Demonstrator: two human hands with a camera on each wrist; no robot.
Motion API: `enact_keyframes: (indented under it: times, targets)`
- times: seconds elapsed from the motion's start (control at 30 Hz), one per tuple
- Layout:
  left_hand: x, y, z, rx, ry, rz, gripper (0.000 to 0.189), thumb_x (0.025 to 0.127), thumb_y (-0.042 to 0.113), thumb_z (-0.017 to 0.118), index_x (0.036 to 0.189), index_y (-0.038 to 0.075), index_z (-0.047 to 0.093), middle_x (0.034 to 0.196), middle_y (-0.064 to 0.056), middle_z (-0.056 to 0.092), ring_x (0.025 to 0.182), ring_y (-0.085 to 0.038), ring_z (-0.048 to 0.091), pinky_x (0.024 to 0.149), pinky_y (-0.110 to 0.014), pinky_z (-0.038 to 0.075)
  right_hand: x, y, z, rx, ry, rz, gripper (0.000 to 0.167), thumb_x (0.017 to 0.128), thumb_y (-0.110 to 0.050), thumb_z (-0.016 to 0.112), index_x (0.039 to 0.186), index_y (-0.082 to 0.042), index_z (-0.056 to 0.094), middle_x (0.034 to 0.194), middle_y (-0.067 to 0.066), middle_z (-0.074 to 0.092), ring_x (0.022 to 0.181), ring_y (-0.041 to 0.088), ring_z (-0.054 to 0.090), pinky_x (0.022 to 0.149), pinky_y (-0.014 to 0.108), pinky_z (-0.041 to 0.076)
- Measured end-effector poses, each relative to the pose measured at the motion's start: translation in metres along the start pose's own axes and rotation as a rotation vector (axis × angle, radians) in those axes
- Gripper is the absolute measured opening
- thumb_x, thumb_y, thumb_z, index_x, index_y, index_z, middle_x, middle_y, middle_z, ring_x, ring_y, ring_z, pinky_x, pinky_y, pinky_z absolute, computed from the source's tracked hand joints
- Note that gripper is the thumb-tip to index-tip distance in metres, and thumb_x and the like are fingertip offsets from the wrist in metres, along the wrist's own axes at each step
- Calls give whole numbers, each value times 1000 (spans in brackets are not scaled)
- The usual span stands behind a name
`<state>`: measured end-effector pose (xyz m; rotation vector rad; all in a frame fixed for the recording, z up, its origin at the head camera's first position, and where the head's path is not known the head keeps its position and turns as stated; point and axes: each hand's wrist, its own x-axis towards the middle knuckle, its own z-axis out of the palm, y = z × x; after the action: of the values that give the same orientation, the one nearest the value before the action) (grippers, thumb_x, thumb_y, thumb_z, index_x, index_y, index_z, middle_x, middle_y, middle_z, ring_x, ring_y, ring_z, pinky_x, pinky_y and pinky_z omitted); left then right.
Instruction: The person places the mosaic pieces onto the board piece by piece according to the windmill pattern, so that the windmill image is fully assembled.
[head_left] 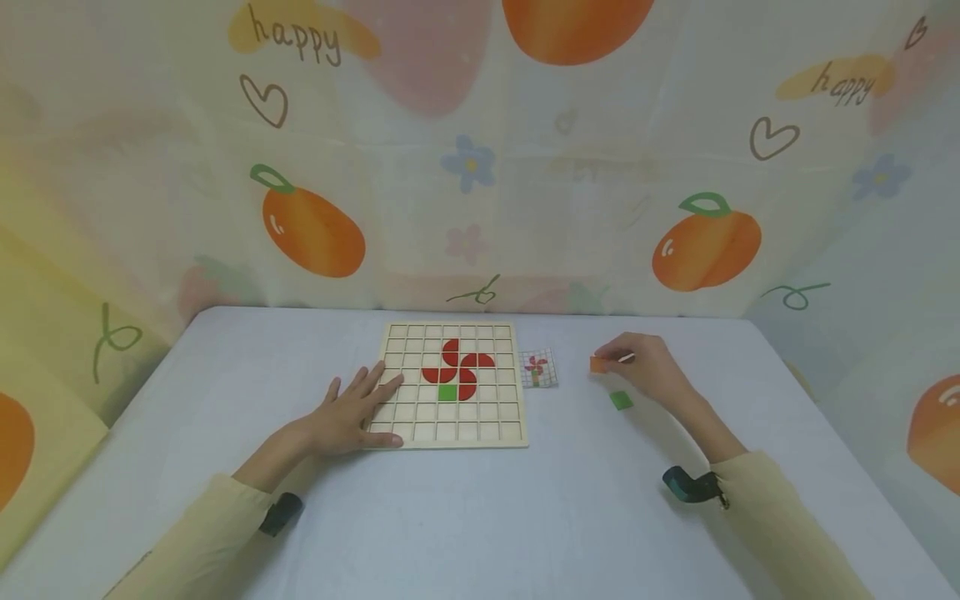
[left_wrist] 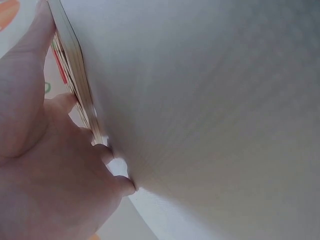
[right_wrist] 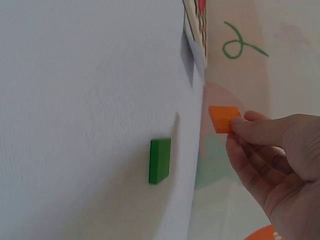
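Observation:
A wooden grid board [head_left: 408, 417] lies on the table, with several red curved tiles [head_left: 467, 385] forming a pinwheel and one green square tile [head_left: 447, 392] below them. My left hand [head_left: 348, 414] rests spread over the board's left edge, thumb at its front corner; the left wrist view shows the fingers along the board's side. Right of the board, my right hand [head_left: 647, 367] pinches an orange square tile [right_wrist: 223, 119] between thumb and fingers, held above the table. A loose green square tile [head_left: 621, 401] lies on the table just below that hand.
A small pattern card [head_left: 547, 377] showing a pinwheel flower on a grid sits against the board's right edge. The white table [head_left: 480, 525] ends at a fruit-printed cloth backdrop [head_left: 510, 233]. Dark wrist devices [head_left: 686, 486] are worn at both sleeve cuffs.

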<state>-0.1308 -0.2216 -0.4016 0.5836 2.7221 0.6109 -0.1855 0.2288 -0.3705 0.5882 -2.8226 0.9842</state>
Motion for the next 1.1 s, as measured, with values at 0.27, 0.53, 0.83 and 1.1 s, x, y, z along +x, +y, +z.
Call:
enact_keyframes:
  times: [0.27, 0.53, 0.83, 1.1]
  targets:
    - [3, -1, 4, 6, -17, -11, 101, 82, 63, 67, 157, 15, 21, 163, -21, 1, 146, -48, -4, 110, -69, -7, 4, -11, 12, 24, -23, -38, 17, 82, 5, 75, 99, 2, 75, 94, 13, 73, 89, 28, 69, 76, 40, 58]
    - [0, 1, 0, 10, -3, -16, 99, 82, 60, 68, 157, 14, 23, 162, -24, 4, 145, -50, -2, 109, -71, -5, 10, -32, 28, 28, -48, -43, 16, 83, 2, 75, 98, -1, 76, 93, 8, 73, 88, 23, 68, 76, 37, 58]
    - [-1, 1, 0, 7, 3, -29, 99, 81, 61, 69, 157, 16, 23, 162, -22, 3, 146, -49, -3, 107, -73, -8, 11, -49, 46, 67, -83, -33, 16, 83, 1, 75, 98, -4, 76, 93, 5, 72, 87, 19, 66, 77, 34, 57]
    - [-1, 2, 0, 13, -1, -38, 99, 81, 61, 69, 157, 16, 22, 162, -22, 3, 145, -50, -3, 107, -73, -7, 12, -62, 62, 108, -119, -69, 18, 83, 1, 75, 101, -4, 77, 92, 2, 70, 86, 16, 64, 76, 29, 57]
